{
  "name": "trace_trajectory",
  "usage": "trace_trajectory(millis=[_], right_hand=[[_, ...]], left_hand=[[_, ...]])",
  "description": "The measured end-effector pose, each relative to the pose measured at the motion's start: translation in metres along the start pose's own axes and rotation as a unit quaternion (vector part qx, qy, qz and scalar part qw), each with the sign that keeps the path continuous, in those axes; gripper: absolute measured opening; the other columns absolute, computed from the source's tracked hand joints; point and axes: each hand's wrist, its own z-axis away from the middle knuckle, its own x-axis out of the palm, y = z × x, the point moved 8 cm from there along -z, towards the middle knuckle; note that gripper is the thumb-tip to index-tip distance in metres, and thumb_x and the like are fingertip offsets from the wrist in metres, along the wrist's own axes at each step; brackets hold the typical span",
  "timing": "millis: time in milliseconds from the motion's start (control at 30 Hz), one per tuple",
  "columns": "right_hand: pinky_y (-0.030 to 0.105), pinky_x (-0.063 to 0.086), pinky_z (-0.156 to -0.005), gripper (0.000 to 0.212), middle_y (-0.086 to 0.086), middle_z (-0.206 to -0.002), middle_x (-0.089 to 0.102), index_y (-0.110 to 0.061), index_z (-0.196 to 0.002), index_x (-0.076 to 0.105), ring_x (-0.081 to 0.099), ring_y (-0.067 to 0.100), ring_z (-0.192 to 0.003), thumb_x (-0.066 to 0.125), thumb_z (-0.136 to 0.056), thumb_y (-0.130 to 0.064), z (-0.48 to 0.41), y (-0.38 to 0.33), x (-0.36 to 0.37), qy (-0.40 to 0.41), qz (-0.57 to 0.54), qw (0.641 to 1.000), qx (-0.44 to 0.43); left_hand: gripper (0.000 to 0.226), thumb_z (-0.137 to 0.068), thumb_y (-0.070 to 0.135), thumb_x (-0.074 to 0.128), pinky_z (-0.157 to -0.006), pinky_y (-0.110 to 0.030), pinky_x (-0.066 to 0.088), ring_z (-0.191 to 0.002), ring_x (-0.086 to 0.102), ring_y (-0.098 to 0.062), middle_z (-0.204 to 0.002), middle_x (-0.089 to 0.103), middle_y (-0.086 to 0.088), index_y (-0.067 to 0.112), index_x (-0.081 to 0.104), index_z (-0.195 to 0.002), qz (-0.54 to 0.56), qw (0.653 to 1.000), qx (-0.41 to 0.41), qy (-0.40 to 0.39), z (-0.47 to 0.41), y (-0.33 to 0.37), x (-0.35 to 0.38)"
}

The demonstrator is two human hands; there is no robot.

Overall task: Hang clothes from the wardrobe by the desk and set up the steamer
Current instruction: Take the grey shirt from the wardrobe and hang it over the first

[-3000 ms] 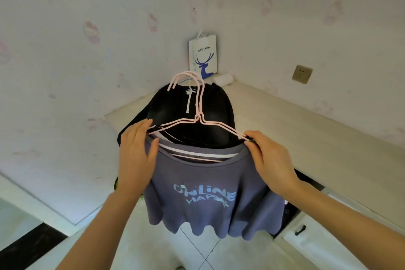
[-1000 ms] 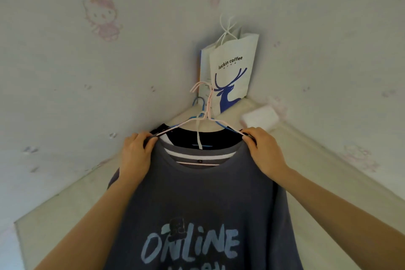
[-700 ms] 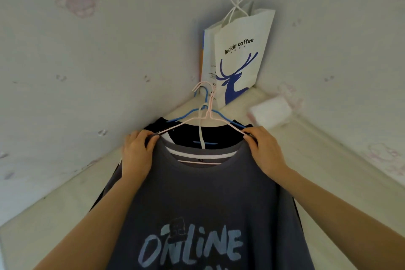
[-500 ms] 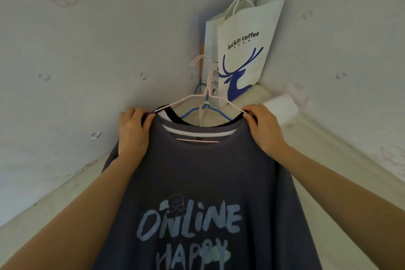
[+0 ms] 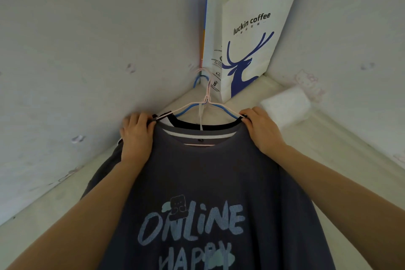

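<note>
A grey-blue T-shirt [image 5: 203, 182] printed "ONLINE HAPPY" lies topmost in a bundle of clothes on wire hangers. Behind it show a white-trimmed collar and a black garment [image 5: 206, 125]. Pink and blue hangers [image 5: 206, 103] stick out above the collars, their hooks pointing toward the desk corner. My left hand [image 5: 137, 136] grips the bundle's left shoulder. At the right shoulder my right hand [image 5: 262, 129] grips the cloth and the hanger ends. The bundle is over the pale desk [image 5: 341, 160], its lower part out of frame.
A white paper bag [image 5: 247, 35] with a blue deer and "luckin coffee" stands in the corner where two papered walls meet. A white roll-like bundle [image 5: 285, 107] lies on the desk right of the hangers.
The view has closed in on the desk corner and the bundle now reaches further over the desk. Both hands keep the same grip on the shoulders.
</note>
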Motion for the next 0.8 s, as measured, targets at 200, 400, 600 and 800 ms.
trace_trajectory(millis=[200,400,600,800], right_hand=[[0.039,0.047,-0.086,0.026,0.007,-0.108,0.058,-0.014,-0.118,0.059,0.055,0.026,-0.098,0.042,-0.100,-0.020,-0.007,0.002,0.004,-0.011,-0.003,1.000,0.008],[0.040,0.047,-0.084,0.027,0.006,-0.107,0.058,-0.015,-0.119,0.059,0.053,0.025,-0.099,0.041,-0.101,-0.022,-0.008,0.005,0.007,-0.005,0.019,1.000,0.011],[0.041,0.046,-0.085,0.027,0.009,-0.106,0.060,-0.014,-0.118,0.062,0.051,0.030,-0.101,0.043,-0.100,-0.023,-0.007,0.003,0.014,0.000,0.105,0.994,-0.003],[0.039,0.039,-0.089,0.034,0.007,-0.116,0.059,-0.018,-0.126,0.054,0.048,0.029,-0.111,0.034,-0.102,-0.030,0.000,0.003,0.007,-0.032,0.140,0.989,0.019]], left_hand=[[0.016,-0.096,0.017,0.052,-0.087,-0.052,0.038,-0.107,0.045,-0.038,-0.110,0.055,-0.018,0.006,0.060,-0.104,-0.003,1.000,-0.004,-0.004,-0.008,0.001,0.007],[0.014,-0.094,0.014,0.056,-0.080,-0.051,0.041,-0.102,0.049,-0.038,-0.104,0.056,-0.018,0.004,0.061,-0.099,-0.035,0.999,0.013,0.028,-0.006,0.005,0.005],[0.015,-0.091,0.017,0.059,-0.079,-0.048,0.044,-0.100,0.054,-0.037,-0.101,0.060,-0.015,0.005,0.066,-0.098,-0.097,0.995,0.026,0.026,-0.003,0.003,0.009],[0.027,-0.097,0.025,0.049,-0.089,-0.047,0.041,-0.107,0.050,-0.034,-0.115,0.057,-0.015,0.008,0.060,-0.113,-0.095,0.995,-0.001,-0.023,0.001,0.007,0.011]])
